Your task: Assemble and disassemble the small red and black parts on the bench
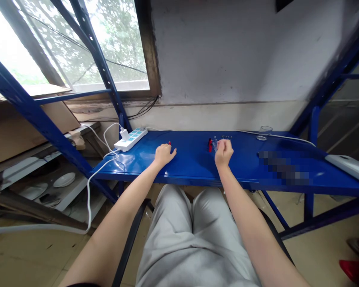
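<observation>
My left hand [164,154] lies palm down on the blue table [188,163], its thumb spread away from the fingers. Just past its fingertips shows a small red thing [169,142], mostly hidden. My right hand [224,152] is closed in a pinch above the table, and its fingers hide what they hold. Beside those fingers is a small clear, bluish thing [215,142], too blurred to name. A small red and black object [210,145] stands just left of it. Behind the right hand, several tiny pin-like pieces [226,137] stand in a row.
A white power strip [131,139] with a plugged-in charger sits at the table's left end. A clear glass [263,133] stands at the back right, near a white cable. A white device [348,165] lies at the right edge. Blue metal posts [98,52] frame both sides.
</observation>
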The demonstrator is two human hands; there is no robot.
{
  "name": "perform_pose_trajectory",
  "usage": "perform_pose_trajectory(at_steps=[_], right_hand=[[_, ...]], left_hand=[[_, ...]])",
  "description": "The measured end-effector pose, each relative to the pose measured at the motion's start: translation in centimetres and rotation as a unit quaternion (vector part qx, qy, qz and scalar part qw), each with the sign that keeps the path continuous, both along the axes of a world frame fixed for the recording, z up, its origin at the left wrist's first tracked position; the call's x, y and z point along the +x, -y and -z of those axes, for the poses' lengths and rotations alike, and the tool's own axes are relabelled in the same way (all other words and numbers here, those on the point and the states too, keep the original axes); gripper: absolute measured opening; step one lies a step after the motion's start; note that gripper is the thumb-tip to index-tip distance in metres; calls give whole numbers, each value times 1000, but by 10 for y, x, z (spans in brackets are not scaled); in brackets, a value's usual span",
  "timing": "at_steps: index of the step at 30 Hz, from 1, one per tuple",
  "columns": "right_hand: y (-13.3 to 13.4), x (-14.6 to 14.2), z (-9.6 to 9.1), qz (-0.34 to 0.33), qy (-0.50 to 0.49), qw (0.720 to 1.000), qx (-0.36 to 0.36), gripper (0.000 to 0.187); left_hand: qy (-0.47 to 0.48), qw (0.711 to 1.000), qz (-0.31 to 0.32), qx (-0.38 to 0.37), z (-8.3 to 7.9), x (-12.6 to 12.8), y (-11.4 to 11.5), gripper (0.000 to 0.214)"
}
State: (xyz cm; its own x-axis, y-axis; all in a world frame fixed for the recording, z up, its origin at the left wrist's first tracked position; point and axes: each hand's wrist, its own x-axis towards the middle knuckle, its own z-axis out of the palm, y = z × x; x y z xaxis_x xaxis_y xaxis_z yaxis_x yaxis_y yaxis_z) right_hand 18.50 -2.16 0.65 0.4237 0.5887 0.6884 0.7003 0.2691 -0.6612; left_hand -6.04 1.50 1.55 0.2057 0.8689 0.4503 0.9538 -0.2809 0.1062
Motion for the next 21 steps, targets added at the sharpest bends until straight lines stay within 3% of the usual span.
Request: perform_pose_trajectory(at_steps=[5,10,16,21], right_hand=[[-4,8,-5,94,-48,991,-78,41],[-7,12,-5,127,-39,975,-181,30],[-8,16,2,124,15,960,-249,28],[-7,16,4,113,58,951,-283,28]], left_hand=[[-15,986,163,40,-3,36,15,33],[10,965,256,61,-2,86,32,38],[-14,976,218,22,9,130,34,57],[-1,987,161,-12,14,142,26,51]])
